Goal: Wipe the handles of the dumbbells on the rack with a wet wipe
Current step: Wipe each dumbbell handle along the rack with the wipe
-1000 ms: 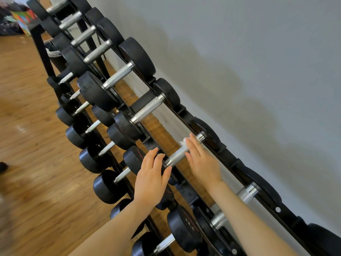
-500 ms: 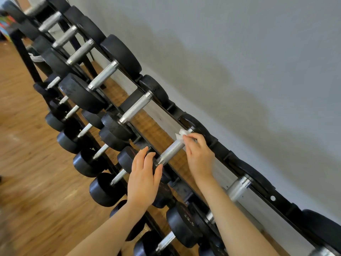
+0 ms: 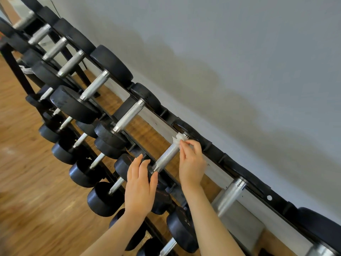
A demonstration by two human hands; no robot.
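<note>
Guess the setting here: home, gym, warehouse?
Most likely a gym or weight room: a long tiered rack against a grey wall holds many black dumbbells with knurled steel handles, over wood-look flooring.

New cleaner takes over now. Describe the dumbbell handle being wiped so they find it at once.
Follow the top tier of the black rack along the grey wall. The knurled steel handle lies between both hands; it alone has a white wet wipe, pinched by the right hand.

Far rack end (image 3: 22, 21) blurred; left hand (image 3: 139, 187) hides dumbbell head
</note>
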